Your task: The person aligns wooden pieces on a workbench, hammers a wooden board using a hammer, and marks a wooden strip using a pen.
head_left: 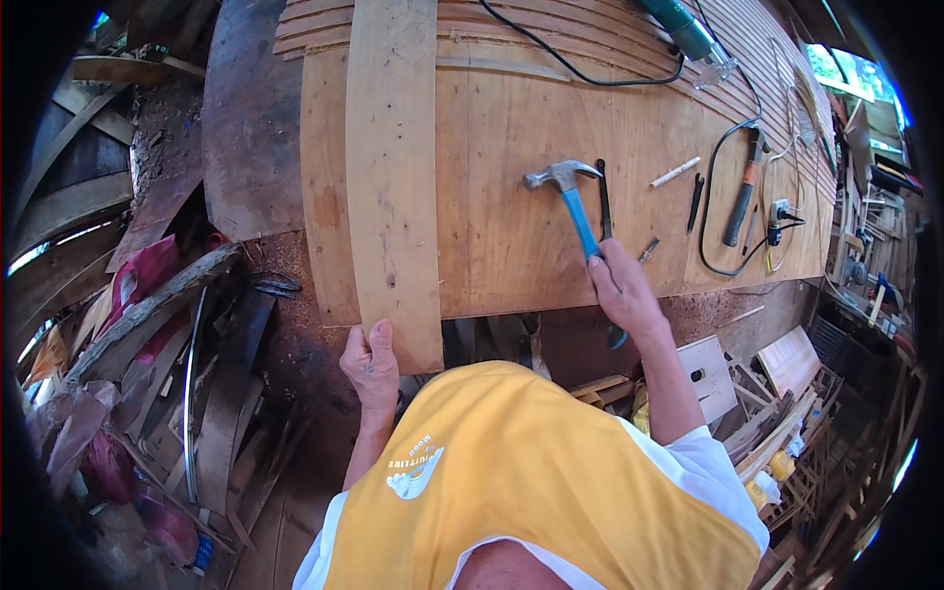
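Note:
My right hand (623,291) grips the blue handle of a claw hammer (572,200), whose steel head hovers over the plywood sheet (511,167) on the bench. My left hand (372,366) holds the near end of a long, light wooden plank (391,167) that lies lengthwise across the plywood and overhangs its front edge. A thin black tool (603,200) lies on the plywood just right of the hammer head.
On the right of the bench lie a second hammer with an orange-and-black handle (742,192), a white stick (675,173), a black cable (590,74) and a green power tool (683,29). Scrap boards and curved wood pile up on the floor at left (177,324) and right (777,393).

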Tool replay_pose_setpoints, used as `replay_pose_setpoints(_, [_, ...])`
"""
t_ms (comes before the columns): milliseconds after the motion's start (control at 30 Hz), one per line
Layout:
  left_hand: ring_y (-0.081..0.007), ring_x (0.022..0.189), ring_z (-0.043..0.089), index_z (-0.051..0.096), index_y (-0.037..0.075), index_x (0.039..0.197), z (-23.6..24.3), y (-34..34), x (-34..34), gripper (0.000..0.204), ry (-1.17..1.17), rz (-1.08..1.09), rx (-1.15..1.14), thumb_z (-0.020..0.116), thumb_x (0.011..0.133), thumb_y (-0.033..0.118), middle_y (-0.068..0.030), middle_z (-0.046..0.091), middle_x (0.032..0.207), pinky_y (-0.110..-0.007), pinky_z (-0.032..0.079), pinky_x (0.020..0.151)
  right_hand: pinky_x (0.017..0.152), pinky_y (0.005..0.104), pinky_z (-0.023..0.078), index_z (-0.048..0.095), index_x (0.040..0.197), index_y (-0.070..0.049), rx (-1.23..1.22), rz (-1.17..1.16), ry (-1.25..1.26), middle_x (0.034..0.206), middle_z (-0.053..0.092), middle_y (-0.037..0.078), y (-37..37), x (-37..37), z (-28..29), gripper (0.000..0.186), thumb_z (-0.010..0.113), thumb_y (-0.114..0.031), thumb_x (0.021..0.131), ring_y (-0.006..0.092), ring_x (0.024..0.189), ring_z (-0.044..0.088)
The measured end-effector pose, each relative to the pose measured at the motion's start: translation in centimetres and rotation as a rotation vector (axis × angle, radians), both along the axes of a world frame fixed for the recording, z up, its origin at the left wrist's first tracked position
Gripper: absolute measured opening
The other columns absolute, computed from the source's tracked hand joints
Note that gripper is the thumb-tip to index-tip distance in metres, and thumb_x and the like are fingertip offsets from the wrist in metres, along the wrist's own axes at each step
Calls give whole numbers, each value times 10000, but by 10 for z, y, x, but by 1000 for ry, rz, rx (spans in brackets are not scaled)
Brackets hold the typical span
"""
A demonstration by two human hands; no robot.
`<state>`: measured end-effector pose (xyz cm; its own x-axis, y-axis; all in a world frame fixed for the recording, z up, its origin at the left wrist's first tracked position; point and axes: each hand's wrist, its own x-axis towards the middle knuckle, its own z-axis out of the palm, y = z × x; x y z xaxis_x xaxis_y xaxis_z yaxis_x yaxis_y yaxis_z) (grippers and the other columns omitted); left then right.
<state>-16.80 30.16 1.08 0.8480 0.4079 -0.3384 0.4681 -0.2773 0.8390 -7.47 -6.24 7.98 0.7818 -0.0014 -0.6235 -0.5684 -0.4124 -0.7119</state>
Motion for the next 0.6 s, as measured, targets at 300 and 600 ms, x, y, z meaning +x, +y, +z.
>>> replay_pose_setpoints(300, [-104,651,422,577,-11,823,-1,-4,1,471,-21,-42,25,682,1028,400,-51,503,648,-327,420,569,908,470,503,566,1166,-67,-753,466,-1094,1129,588,164,24,210,-56,254,655,-120,934,390,1093,580])
replay_pose_setpoints(600, [-108,653,447,613,-16,867,0,-2,0,447,-43,-27,26,680,1031,394,-69,552,665,-322,437,582,922,465,490,569,1095,-82,-694,698,-968,1091,578,129,32,262,-55,205,687,-125,933,356,1113,579])
